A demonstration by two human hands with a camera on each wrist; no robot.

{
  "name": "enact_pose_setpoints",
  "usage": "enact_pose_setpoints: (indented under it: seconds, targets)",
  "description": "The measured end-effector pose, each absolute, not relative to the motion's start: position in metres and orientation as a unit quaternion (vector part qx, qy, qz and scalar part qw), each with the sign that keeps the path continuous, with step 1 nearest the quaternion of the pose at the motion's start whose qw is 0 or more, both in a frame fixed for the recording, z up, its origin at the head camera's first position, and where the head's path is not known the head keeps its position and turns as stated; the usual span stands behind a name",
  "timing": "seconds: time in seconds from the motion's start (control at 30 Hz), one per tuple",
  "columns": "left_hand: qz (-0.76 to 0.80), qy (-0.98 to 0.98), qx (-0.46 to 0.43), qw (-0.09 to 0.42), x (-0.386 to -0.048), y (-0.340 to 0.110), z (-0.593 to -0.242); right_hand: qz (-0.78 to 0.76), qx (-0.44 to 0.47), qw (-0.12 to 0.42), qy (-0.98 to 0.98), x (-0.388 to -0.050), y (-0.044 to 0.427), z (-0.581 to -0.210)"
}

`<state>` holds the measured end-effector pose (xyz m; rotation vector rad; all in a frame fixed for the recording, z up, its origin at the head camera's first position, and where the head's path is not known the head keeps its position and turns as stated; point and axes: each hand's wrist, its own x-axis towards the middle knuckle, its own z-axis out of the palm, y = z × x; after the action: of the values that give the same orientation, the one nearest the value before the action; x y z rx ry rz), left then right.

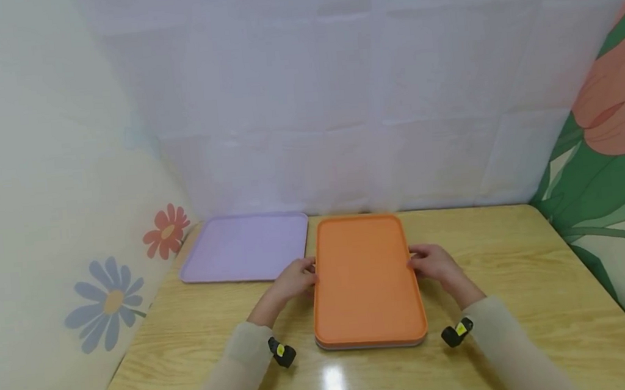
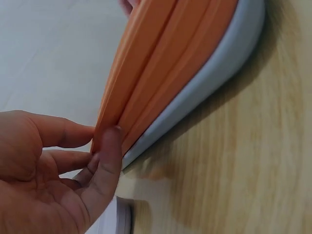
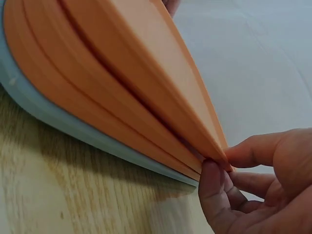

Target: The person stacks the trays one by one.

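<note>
A stack of rectangular trays stands lengthwise in front of me, with an orange tray (image 1: 367, 279) on top. More orange trays (image 3: 73, 87) lie beneath it, over a pale grey-blue tray (image 2: 209, 83) at the bottom. My left hand (image 1: 295, 277) pinches the top orange tray at its left long edge, thumb and fingers on the rim. On the opposite long edge, my right hand (image 1: 433, 263) pinches the same tray. In the right wrist view, a dark narrow gap runs below the top tray. Some fingertips are hidden behind the rim.
A light purple tray (image 1: 247, 247) lies at the back left of the wooden table (image 1: 516, 264), close to the stack. White sheeting (image 1: 338, 95) hangs behind the table. Flower-patterned walls (image 1: 106, 303) flank both sides.
</note>
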<state>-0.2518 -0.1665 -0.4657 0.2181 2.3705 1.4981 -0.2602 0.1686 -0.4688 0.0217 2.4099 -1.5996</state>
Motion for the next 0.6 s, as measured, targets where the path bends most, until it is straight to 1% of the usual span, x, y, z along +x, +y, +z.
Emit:
enact_pose_setpoints:
  seconds: [0.2, 0.37, 0.6]
  targets:
    - [0.5, 0.848, 0.091, 0.154, -0.251, -0.165, -0.466, -0.521, 0.008, 0.123, 0.844, -0.261, 0.169, -0.473]
    - [0.499, 0.851, 0.076, 0.144, -0.247, -0.169, -0.461, -0.529, 0.019, 0.14, 0.837, -0.262, 0.168, -0.479]
    - [0.493, 0.864, 0.05, 0.094, -0.244, -0.191, -0.45, -0.567, 0.023, 0.161, 0.808, -0.256, 0.167, -0.476]
